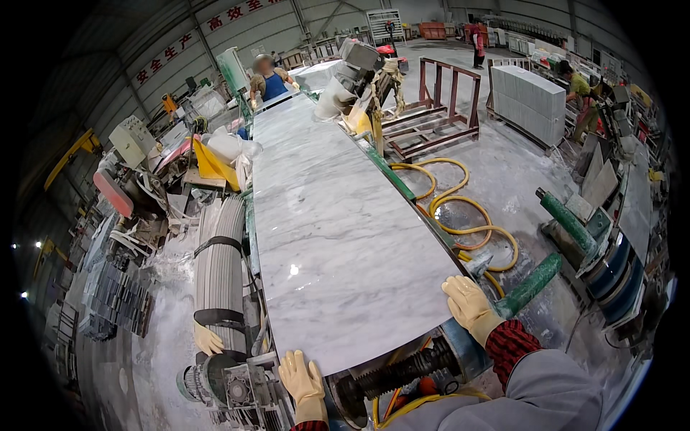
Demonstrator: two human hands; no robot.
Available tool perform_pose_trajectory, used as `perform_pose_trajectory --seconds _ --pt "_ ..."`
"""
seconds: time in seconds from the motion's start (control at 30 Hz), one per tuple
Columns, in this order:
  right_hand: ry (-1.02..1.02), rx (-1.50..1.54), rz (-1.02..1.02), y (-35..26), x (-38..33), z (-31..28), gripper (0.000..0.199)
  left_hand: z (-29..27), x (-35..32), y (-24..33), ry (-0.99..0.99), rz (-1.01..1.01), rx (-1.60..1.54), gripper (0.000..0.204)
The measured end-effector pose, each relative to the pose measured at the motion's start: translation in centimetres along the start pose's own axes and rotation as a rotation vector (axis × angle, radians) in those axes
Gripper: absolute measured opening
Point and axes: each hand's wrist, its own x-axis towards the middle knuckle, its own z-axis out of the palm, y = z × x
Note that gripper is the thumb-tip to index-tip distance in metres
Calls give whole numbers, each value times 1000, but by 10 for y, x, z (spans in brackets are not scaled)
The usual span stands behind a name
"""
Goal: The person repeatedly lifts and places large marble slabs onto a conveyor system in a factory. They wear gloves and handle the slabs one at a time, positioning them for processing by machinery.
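A long grey-veined white stone slab with a glossy face stretches away from me on a roller machine. My left hand, in a cream rubber glove, rests at its near left corner with fingers extended and slightly apart. At the near right corner lies my right hand, gloved alike, its fingers stretched over the slab's edge. Both palms' undersides are hidden. Left of the slab, another cream glove shows beside the strapped bundle of strips; whether a hand is in it cannot be told.
A black threaded shaft crosses below the slab's near end. Yellow hose loops over the floor at right, near a green roller. A co-worker in a blue apron stands at the far end. A brown metal rack stands farther right.
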Motion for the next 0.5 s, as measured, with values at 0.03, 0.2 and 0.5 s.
perform_pose_trajectory --seconds 0.03,0.2,0.5 --pt "20 -19 -11 1 -2 2 40 -1 0 1 0 2 -3 52" --pt "77 -57 -50 4 -8 7 40 -2 -1 1 -31 -7 -1 53" --pt "51 -29 -27 0 -8 3 39 -1 -6 1 -11 -8 9 51"
